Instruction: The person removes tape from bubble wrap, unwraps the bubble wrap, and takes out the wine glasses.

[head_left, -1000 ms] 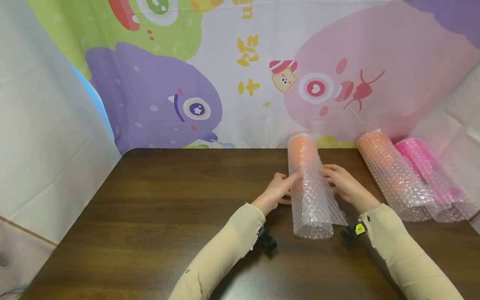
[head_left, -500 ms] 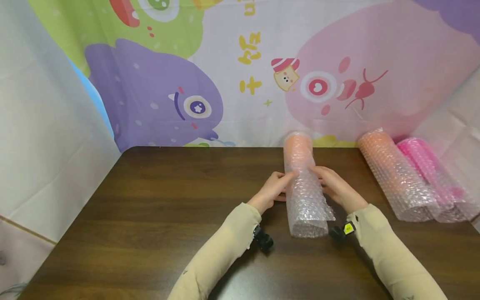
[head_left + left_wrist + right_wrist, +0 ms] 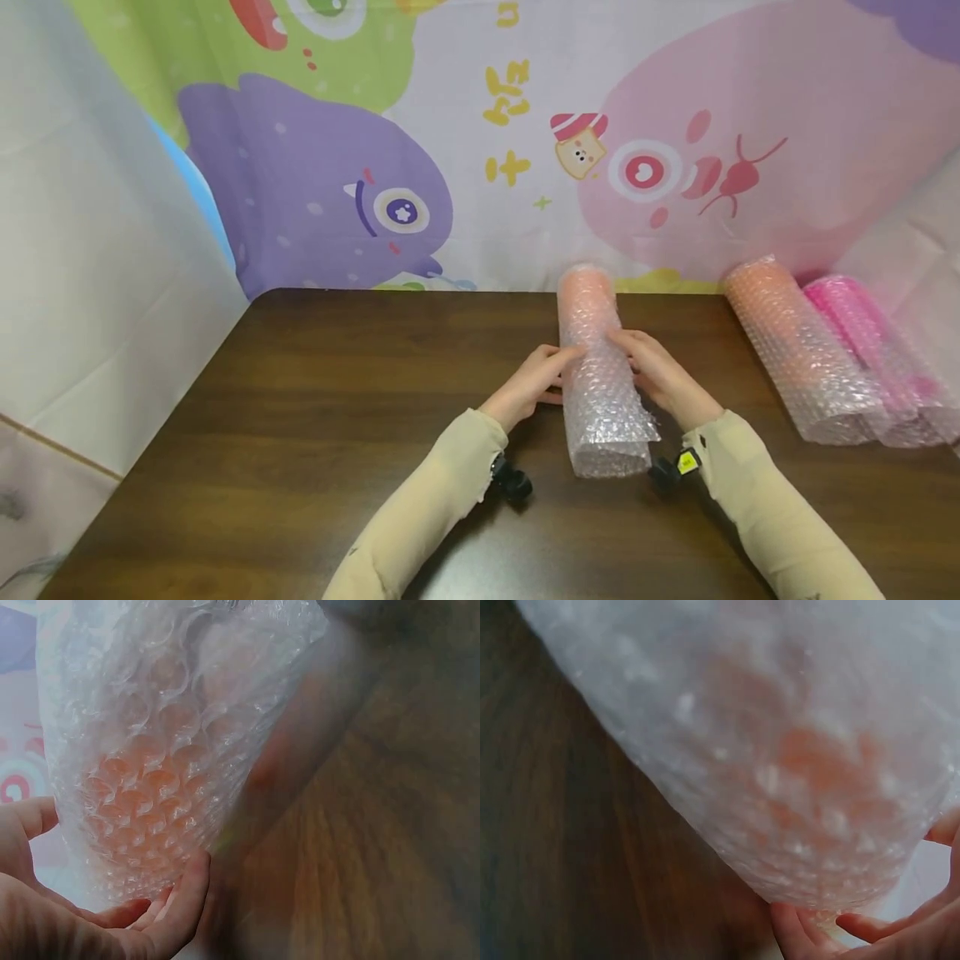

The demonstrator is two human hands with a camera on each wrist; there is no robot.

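An orange object rolled up in clear bubble wrap (image 3: 600,400) lies lengthwise on the dark wooden table (image 3: 337,417), right of centre. The left hand (image 3: 528,385) grips its left side, thumb on top and the other fingers low at the side. From the right, the right hand (image 3: 662,377) holds the same roll, thumb lying over the wrap. In the left wrist view, fingers (image 3: 191,896) curl around the wrap (image 3: 165,735). Fingertips (image 3: 787,922) touch the wrap's underside in the right wrist view. A loose wrap edge sticks out at the roll's near right.
Two more bubble-wrapped rolls, one orange (image 3: 802,350) and one pink (image 3: 862,325), lie side by side at the table's right edge. A cartoon-printed curtain (image 3: 510,233) hangs behind the table. White sheets (image 3: 97,250) stand at both sides.
Both hands have rolled the wrapped object slightly to the left. Its loose wrap edge at the near right sticks out less. The two other rolls stay in place on the table.
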